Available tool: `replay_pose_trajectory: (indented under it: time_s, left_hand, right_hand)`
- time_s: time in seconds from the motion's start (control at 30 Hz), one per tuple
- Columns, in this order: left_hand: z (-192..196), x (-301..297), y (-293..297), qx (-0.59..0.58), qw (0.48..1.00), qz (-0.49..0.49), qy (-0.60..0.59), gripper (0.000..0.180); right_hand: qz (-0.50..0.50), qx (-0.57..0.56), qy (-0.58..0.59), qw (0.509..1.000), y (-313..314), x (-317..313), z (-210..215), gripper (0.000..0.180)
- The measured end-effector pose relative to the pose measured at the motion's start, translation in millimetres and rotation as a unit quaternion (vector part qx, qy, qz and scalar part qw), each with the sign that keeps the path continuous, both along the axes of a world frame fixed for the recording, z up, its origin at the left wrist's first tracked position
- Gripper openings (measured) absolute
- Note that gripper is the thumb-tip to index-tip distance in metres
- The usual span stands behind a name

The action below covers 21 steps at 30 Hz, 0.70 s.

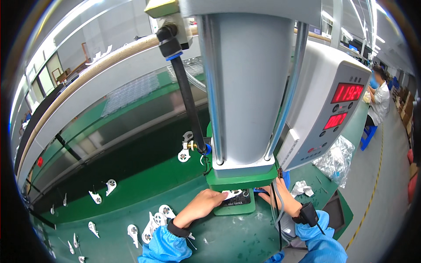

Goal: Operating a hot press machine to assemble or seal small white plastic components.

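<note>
1 white part [236, 193], touching left hand [202, 206], right hand [283, 198] (apart)

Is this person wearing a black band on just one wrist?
No, a black band is at the wrist of the left hand, and a boxier black wristband at that of the right hand.

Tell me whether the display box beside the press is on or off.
On: the display box has red digits lit on its face.
</note>
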<state>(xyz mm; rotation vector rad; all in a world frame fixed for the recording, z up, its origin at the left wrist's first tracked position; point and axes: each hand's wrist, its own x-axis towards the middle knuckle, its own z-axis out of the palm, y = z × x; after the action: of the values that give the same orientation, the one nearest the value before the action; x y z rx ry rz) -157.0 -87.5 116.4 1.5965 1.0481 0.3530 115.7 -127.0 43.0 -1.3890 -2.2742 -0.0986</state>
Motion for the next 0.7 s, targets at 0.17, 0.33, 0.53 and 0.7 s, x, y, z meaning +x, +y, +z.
replay_pose_trajectory:
  time_s: [0.17, 0.33, 0.53, 0.7]
  left_hand:
    - [8, 4, 4, -0.032, 0.999, 0.019, -0.036, 0.037]
    - [5, -3, 24, -0.058, 0.995, -0.061, -0.046, 0.028]
    - [-53, -36, 122, 0.369, 0.899, 0.095, 0.214, 0.015]
    - [-179, -45, 222, 0.641, 0.747, 0.131, 0.116, 0.04]
  right_hand:
    - [0.01, 0.003, 0.004, 1.0, 3, 1, -1, 0.024]
    - [0.012, 0.015, 0.029, 0.999, 7, 3, -6, 0.019]
    - [-0.004, -0.018, 0.116, 0.993, 3, 0, -2, 0.014]
    - [-0.009, -0.076, 0.217, 0.973, 3, -4, -10, 0.019]
